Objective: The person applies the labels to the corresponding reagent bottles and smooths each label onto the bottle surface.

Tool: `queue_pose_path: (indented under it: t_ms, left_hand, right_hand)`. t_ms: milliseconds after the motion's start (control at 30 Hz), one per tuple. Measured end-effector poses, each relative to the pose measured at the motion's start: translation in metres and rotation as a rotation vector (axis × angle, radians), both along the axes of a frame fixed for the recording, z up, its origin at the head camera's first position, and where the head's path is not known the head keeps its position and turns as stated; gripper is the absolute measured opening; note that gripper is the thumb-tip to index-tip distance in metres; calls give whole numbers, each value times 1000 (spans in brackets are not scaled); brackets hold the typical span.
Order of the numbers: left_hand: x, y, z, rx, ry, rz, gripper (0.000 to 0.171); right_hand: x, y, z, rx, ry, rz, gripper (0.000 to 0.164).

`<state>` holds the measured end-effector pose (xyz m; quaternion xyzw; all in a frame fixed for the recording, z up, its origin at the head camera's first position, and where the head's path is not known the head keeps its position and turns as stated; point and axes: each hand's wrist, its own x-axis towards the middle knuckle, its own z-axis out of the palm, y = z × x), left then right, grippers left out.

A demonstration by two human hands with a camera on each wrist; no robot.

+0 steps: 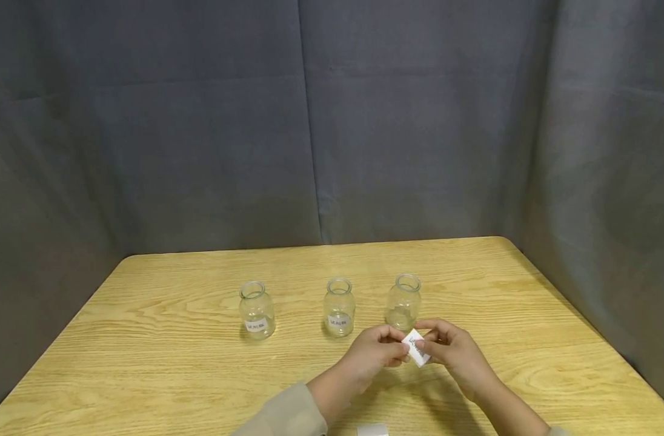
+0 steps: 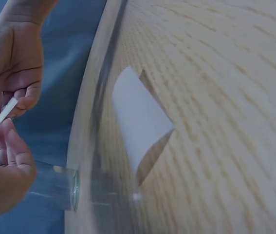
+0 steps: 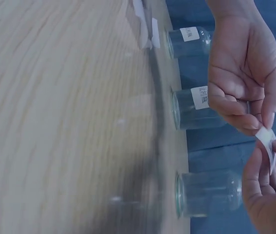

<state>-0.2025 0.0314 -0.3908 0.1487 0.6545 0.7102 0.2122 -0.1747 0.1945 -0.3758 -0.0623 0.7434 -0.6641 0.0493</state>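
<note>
A small white label (image 1: 416, 347) with dark handwriting is held in the air between both hands, just in front of the rightmost glass jar (image 1: 403, 297). My left hand (image 1: 365, 358) pinches its left corner between thumb and fingers. On the opposite side, my right hand (image 1: 461, 356) grips it with thumb and fingertips. In the right wrist view the label (image 3: 266, 139) looks slightly bent. No label shows on the rightmost jar, though its lower part is partly hidden by the hands. The middle jar (image 1: 340, 300) and the left jar (image 1: 255, 309) each carry a written white label.
A curled piece of white paper (image 2: 140, 119) lies on the wooden table (image 1: 146, 375), and a bit of white paper (image 1: 372, 430) shows at the head view's bottom edge. Dark grey cloth (image 1: 310, 121) hangs behind the table and along its sides. All three jars stand upright and lidless.
</note>
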Motion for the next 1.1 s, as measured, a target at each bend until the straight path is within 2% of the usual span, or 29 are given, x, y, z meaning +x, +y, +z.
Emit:
queue_pose_path:
  t_ms: [133,200,267,500,600,767,900,1100]
  left_hand:
    - [0,-5,3,89,-10,36,15]
    - [-1,-7,5,111,-17,66,15]
    - [-2,-10,6,119,-13,67,14]
    - [0,-23,7,107,22,-11,14]
    - [1,-30,12,97,46,-77,17]
    - [0,-44,21,67,87,-187,23]
    - [-2,-51,26,63,89,-182,23]
    - [-2,-56,28,60,89,-189,21]
  right_hand:
    - [-1,-6,3,-16,-41,18,32]
    - [-1,-10,4,-20,-45,26,25]
    - [-2,-13,6,-30,-40,19,21]
    - [-1,-22,11,-84,-17,-44,21]
    - [-1,-24,13,-82,21,-16,19]
    - [2,-22,16,-80,81,92,14]
    - [2,-21,16,-87,116,151,11]
    - [1,-24,18,-87,129,185,9]
